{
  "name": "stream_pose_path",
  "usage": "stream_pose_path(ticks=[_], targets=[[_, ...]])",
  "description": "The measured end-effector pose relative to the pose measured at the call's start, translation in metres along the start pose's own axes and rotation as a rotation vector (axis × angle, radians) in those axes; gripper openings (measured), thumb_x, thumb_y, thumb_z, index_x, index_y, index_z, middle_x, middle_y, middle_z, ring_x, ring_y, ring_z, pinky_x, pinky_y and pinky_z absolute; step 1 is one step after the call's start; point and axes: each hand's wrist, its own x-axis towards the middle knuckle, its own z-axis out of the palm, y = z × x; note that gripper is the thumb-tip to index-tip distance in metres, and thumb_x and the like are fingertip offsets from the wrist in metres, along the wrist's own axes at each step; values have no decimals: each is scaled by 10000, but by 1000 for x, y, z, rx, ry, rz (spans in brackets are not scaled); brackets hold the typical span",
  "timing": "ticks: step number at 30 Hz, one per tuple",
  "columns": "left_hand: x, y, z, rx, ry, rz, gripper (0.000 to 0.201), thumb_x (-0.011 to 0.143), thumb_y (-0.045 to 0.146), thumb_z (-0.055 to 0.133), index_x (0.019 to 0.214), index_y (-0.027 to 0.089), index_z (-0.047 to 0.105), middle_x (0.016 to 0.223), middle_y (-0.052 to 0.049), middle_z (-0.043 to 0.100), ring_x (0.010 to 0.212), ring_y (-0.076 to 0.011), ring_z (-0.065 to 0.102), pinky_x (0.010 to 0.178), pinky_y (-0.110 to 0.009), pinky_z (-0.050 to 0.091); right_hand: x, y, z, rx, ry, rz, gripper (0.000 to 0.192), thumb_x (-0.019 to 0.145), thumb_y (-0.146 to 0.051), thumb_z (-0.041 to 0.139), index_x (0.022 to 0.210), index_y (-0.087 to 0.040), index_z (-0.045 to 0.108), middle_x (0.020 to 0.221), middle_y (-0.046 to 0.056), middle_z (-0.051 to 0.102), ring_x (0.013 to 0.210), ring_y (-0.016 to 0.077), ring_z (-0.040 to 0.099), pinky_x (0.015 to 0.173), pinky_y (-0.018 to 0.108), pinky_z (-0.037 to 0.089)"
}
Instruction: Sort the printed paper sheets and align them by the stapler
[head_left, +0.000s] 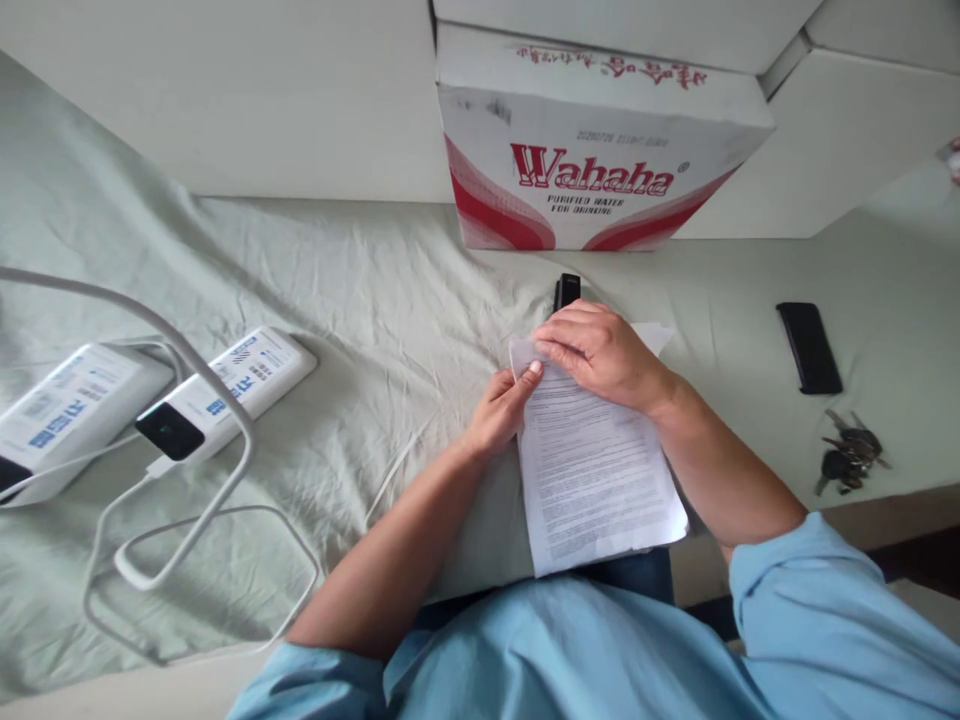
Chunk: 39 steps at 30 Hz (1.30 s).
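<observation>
Printed sheets of paper (600, 480) lie at a slant in front of me, their lower edge near my body. My left hand (506, 405) grips their left edge close to the top corner, thumb on top and the other fingers underneath. Across the upper part rests my right hand (600, 350), its fingers closed together at the same top left corner. That corner looks slightly raised. Just beyond my right fingers is a small black object (568, 290), partly hidden by the hand. How many sheets there are, I cannot tell.
A Wahaha water carton (592, 180) stands against white panels at the back. To the right lie a black phone-like object (810, 348) and a bunch of keys (851, 455). Two white power banks (255, 380) and a looped white cable (244, 440) occupy the left of the pale green cloth (360, 330).
</observation>
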Motion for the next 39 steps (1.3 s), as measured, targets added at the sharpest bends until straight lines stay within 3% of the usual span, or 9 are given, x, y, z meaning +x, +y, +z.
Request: stream_pose_path(ticks=[3, 5, 8, 13, 17, 22, 28, 34, 39], targets=[[-2, 3, 1, -17, -16, -44, 628, 795, 782, 835, 777, 156, 782, 654, -68, 723, 662, -226, 719, 588, -312, 499, -27, 22, -21, -54, 237, 125, 283, 1070, -474, 625, 1185, -271, 786, 1196, 80, 803, 1199, 284, 708, 1098, 483, 540], [-4, 5, 3, -32, -21, -68, 641, 778, 786, 844, 781, 148, 787, 678, -90, 746, 682, -248, 743, 595, -321, 520, -56, 40, -32, -50, 442, 263, 424, 1017, -576, 679, 1313, -278, 741, 1343, 116, 746, 1307, 314, 676, 1142, 523, 535], [-7, 5, 5, -68, 3, -101, 649, 738, 779, 876, 776, 139, 780, 699, -105, 758, 627, -231, 718, 583, -328, 525, -101, 59, -34, 259, 596, 465, 627, 945, -725, 694, 1399, -293, 676, 1340, 119, 732, 1161, 286, 745, 986, 470, 622], [-7, 6, 11, 9, 52, -136, 605, 737, 757, 888, 729, 169, 744, 603, -45, 663, 550, -176, 619, 522, -293, 459, -136, 54, -8, 680, 558, 711, 582, 849, -768, 766, 1086, -237, 779, 857, 53, 760, 744, 226, 715, 658, 354, 584], [-2, 17, 16, 245, 43, -59, 477, 859, 621, 846, 714, 187, 711, 587, -15, 592, 603, -178, 593, 568, -287, 432, -136, 56, -2, 596, 523, 826, 480, 837, -679, 807, 805, -204, 745, 682, 12, 679, 617, 171, 601, 576, 299, 480], [8, 31, 15, 726, 262, 129, 318, 905, 385, 760, 666, 199, 659, 541, 42, 461, 552, -126, 403, 564, -285, 276, -138, 67, -5, 446, 341, 849, 458, 868, -621, 714, 688, -205, 651, 557, -33, 511, 539, 128, 446, 517, 277, 348], [23, 34, 16, 1010, 302, 166, 179, 875, 216, 687, 696, 207, 699, 626, -14, 652, 618, -183, 540, 662, -317, 356, -128, 69, -10, 107, 229, 815, 482, 882, -547, 590, 569, -251, 373, 521, -50, 309, 539, 106, 294, 532, 301, 236], [44, 32, 22, 1133, 353, 221, 160, 899, 172, 658, 835, 211, 800, 730, -61, 729, 700, -240, 611, 769, -343, 445, -122, 72, -14, -2, 262, 806, 473, 888, -547, 547, 573, -261, 341, 513, -46, 304, 534, 112, 296, 543, 315, 252], [52, 23, 21, 1138, 292, 258, 199, 923, 188, 640, 910, 208, 838, 802, -86, 785, 757, -264, 682, 783, -349, 461, -127, 72, -17, -21, 312, 830, 478, 887, -558, 557, 576, -258, 351, 531, -45, 314, 544, 112, 299, 537, 313, 253]])
